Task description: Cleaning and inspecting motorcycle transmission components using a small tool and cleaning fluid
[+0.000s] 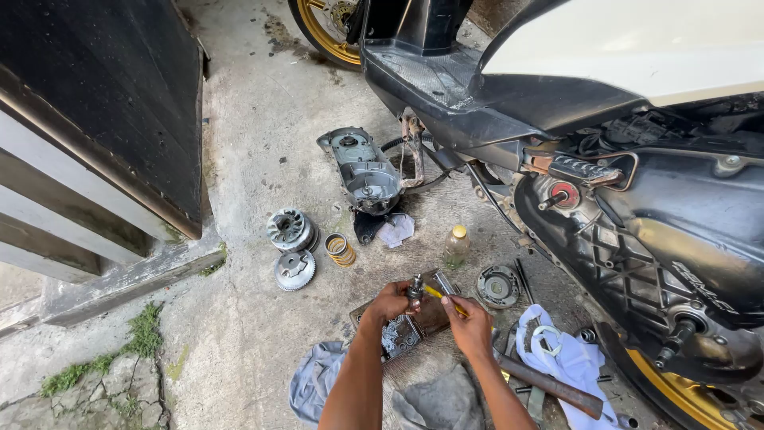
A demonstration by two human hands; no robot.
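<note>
Left hand (388, 302) closes around a small grey metal part (415, 287); right hand (469, 325) grips what looks like a yellow-handled screwdriver (442, 296), its tip touching that part.

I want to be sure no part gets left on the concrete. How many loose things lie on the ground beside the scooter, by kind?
Round metal drive parts: 3 (finned pulley, toothed disc, round plate)
Engine side cover: 1
Coil spring: 1
Small bottle: 1
Cloths: 4 (white, small white, blue-grey, grey)
Rusty bar: 1
Total: 11
</note>
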